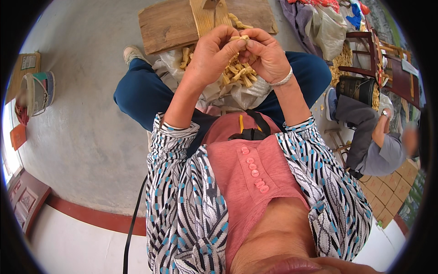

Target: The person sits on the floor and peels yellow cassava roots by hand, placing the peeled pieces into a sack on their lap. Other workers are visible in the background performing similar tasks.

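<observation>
Between the thumbs and fingertips of my left hand and my right hand is a small pale-yellow strip. Both hands pinch it, and the fingers partly hide it. What it is made of cannot be told. Below the hands lies a heap of similar folded or knotted yellow pieces, in a white plastic sack between my knees. Just beyond my hands, a narrow wooden piece crosses a wide wooden board. Another yellow strip rests on the board beside it.
At right, a seated person is near a dark bucket, wooden chairs and more yellow pieces. Stuffed sacks stand at upper right. A paint-type bucket and a cardboard box are at left.
</observation>
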`<state>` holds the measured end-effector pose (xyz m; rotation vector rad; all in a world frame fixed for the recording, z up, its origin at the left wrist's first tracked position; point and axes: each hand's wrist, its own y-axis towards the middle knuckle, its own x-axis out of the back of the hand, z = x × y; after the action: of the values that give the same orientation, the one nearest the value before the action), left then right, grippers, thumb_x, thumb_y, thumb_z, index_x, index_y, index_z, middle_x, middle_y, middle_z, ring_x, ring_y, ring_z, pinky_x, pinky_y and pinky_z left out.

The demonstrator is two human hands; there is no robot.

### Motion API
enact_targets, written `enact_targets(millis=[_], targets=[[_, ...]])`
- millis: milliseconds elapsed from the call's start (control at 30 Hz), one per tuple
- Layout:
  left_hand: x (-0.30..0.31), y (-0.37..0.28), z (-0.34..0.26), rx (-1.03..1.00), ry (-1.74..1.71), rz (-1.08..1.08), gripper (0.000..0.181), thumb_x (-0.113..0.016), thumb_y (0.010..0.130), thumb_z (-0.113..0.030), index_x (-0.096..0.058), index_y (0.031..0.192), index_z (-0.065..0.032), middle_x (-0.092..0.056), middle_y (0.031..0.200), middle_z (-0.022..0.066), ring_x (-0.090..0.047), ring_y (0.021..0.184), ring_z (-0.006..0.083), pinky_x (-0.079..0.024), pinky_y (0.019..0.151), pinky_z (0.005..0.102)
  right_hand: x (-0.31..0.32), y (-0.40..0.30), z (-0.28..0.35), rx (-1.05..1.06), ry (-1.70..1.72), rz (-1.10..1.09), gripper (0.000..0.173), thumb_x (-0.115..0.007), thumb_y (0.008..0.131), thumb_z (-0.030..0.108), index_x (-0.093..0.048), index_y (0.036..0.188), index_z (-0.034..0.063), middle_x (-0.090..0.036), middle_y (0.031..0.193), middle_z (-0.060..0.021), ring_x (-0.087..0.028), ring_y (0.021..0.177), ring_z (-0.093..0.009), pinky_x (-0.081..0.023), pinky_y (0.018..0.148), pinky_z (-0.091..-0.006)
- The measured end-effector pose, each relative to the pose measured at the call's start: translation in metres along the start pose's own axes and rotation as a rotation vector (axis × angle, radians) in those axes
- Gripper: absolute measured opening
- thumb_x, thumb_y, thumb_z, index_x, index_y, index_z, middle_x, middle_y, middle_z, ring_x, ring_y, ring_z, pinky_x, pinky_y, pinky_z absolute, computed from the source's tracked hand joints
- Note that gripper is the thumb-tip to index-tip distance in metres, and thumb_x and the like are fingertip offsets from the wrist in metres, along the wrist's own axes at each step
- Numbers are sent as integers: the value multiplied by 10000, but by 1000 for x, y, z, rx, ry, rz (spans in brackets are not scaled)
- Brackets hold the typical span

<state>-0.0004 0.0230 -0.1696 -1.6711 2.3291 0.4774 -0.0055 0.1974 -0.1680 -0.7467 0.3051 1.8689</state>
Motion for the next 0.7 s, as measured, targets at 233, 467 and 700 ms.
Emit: enact_targets(millis=[233, 467, 700], targets=[[7, 1, 1, 0, 273, -4, 197, -622, 907, -178, -616, 841, 8, -560, 672, -9, -507, 637, 44, -418, 563, 209, -6, 0, -3, -10, 60, -24, 162, -577, 909, 47, -604, 1069, 50, -645, 880, -44, -605, 670, -133, -520, 634, -279], [7, -4, -6, 197, -332, 0, 246, -615, 902, -188, -549, 702, -60, -444, 580, -37, -349, 501, 50, -273, 464, 222, -14, -4, 4, -74, 127, 9, 166, -583, 898, 26, -606, 1058, 65, -604, 820, -17, -540, 667, -120, -483, 639, -298], [11, -9, -9, 284, -473, 57, 340, -580, 918, -180, -431, 621, -107, -354, 546, -54, -258, 470, 51, -204, 446, 227, 6, -23, 19, -4, -140, 61, 191, -585, 885, 19, -588, 1071, 67, -608, 944, -34, -479, 640, -96, -445, 614, -273]])
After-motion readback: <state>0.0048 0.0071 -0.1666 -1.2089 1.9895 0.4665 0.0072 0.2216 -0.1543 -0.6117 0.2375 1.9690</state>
